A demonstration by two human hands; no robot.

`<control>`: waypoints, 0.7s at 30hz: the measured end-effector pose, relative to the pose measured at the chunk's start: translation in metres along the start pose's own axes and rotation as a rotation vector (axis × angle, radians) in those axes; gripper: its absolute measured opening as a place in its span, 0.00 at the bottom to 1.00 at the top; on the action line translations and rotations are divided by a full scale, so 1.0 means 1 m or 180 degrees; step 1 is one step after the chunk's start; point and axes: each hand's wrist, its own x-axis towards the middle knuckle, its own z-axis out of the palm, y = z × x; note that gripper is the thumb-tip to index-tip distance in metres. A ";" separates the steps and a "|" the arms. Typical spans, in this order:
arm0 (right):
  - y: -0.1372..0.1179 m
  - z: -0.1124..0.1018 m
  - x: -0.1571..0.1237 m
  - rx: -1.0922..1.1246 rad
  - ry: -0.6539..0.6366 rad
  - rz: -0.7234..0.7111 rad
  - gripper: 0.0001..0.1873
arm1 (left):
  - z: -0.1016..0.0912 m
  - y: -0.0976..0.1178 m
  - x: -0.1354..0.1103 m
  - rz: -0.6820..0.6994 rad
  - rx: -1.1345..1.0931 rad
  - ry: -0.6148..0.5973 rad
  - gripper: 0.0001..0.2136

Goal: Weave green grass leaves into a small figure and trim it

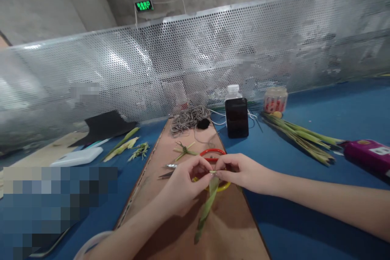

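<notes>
My left hand (185, 183) and my right hand (243, 172) meet over the brown board (231, 227), both pinching the top end of a green leaf strip (207, 207) that hangs down toward me. Fingers of both hands are closed on the strip. Under my hands lie scissors with red and yellow handles (212, 154), their blades pointing left. A small folded leaf figure (184, 150) lies just beyond them on the board.
A bundle of green leaf stalks (301, 138) lies on the blue table at the right, beside a magenta box (368, 155). A dark phone (237, 117) leans against a bottle; grey cord coil (189, 118), a jar (275, 99) and leaf scraps (124, 146) lie around. Perforated metal screen behind.
</notes>
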 end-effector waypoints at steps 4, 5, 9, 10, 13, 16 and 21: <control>-0.002 0.001 -0.001 -0.0124 0.0093 -0.0036 0.13 | -0.001 0.001 0.000 -0.0031 -0.0069 0.0006 0.05; -0.003 0.001 -0.002 -0.0147 0.0114 -0.0045 0.12 | -0.001 0.001 0.000 -0.0026 -0.0079 0.0021 0.04; -0.006 0.001 -0.002 -0.0208 0.0217 -0.0046 0.12 | 0.000 -0.001 0.001 -0.0092 -0.0156 0.0043 0.04; -0.007 0.001 -0.002 -0.0213 0.0221 -0.0045 0.12 | 0.000 -0.001 0.001 -0.0114 -0.0178 0.0039 0.05; -0.006 0.002 -0.001 -0.0206 0.0210 -0.0050 0.12 | 0.000 -0.001 0.002 -0.0152 -0.0246 0.0037 0.05; -0.004 0.002 -0.001 -0.0139 0.0234 -0.0056 0.12 | 0.000 0.001 0.002 -0.0158 -0.0311 0.0077 0.05; -0.004 0.002 0.000 -0.0004 0.0301 -0.0132 0.10 | 0.000 -0.001 0.002 -0.0165 -0.0414 0.0065 0.05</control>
